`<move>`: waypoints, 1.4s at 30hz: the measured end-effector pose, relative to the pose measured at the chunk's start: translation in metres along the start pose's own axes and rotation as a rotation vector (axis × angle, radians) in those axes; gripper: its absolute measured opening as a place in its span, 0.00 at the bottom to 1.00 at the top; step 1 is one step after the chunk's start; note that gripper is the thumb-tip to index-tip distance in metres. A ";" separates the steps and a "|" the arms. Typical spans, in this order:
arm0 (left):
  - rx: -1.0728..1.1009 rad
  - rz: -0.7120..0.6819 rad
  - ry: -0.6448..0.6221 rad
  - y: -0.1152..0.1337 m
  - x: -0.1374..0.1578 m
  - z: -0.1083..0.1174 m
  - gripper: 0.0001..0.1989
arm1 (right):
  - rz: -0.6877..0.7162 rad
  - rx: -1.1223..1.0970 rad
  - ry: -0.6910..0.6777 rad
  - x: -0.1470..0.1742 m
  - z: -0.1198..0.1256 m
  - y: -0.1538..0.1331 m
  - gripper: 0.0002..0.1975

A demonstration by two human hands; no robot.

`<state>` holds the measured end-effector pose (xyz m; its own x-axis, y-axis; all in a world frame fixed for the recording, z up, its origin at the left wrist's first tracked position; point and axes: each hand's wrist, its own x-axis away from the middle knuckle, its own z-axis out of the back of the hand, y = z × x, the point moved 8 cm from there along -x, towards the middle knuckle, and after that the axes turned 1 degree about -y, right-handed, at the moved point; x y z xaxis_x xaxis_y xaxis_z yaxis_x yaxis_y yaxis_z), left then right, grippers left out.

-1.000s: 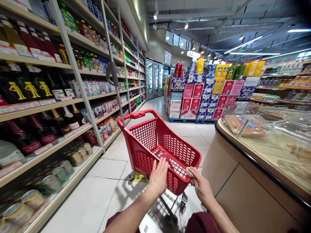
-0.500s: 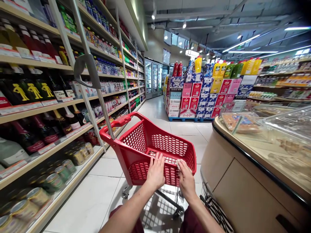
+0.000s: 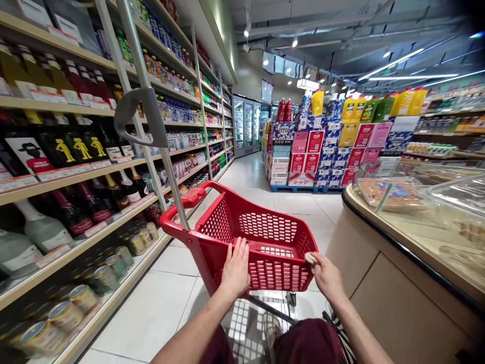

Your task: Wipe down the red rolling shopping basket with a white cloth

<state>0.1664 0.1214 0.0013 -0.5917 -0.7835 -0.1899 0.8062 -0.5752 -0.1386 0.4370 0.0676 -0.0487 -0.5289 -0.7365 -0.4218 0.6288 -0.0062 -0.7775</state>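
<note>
A red plastic shopping cart [image 3: 200, 247] with perforated walls stands sideways just in front of me, its basket holding nothing I can see. On the near wall's upper edge rests my left hand [image 3: 235, 273], fingers stretched out and lying over the rim. My right hand [image 3: 329, 277] pinches a crumpled whitish cloth [image 3: 310, 258] against the basket's right end corner. A metal pole [image 3: 172, 182] with a grey plastic hook-like grip [image 3: 138, 119] rises from the cart's handle end at left.
Shelves of bottles and cans [image 3: 81, 298] run along the left. Stacked drink cartons [image 3: 301, 156] stand on a blue pallet ahead. At right is a curved counter [image 3: 364, 253] with packaged food. Dark cables [image 3: 335, 323] lie by its foot.
My right hand has slid right with the cloth, from the near rim to the end corner. My left hand stays on the rim. The view has shifted slightly.
</note>
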 end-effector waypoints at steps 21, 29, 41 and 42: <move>-0.090 0.099 0.080 -0.035 -0.005 0.009 0.34 | 0.420 -0.018 -0.101 0.022 -0.115 -0.111 0.23; -0.055 0.069 0.078 -0.030 -0.003 0.001 0.34 | 0.181 0.165 0.072 -0.001 -0.065 -0.042 0.21; -0.118 0.207 0.158 -0.080 0.013 0.031 0.34 | 0.260 0.086 0.056 0.016 -0.089 -0.074 0.21; -0.118 0.200 0.150 -0.079 0.013 0.029 0.35 | 0.288 0.065 0.038 0.019 -0.098 -0.085 0.21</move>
<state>0.0948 0.1497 0.0383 -0.4211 -0.8302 -0.3653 0.9067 -0.3745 -0.1941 0.3177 0.1201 -0.0366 -0.3431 -0.6884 -0.6390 0.7907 0.1555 -0.5921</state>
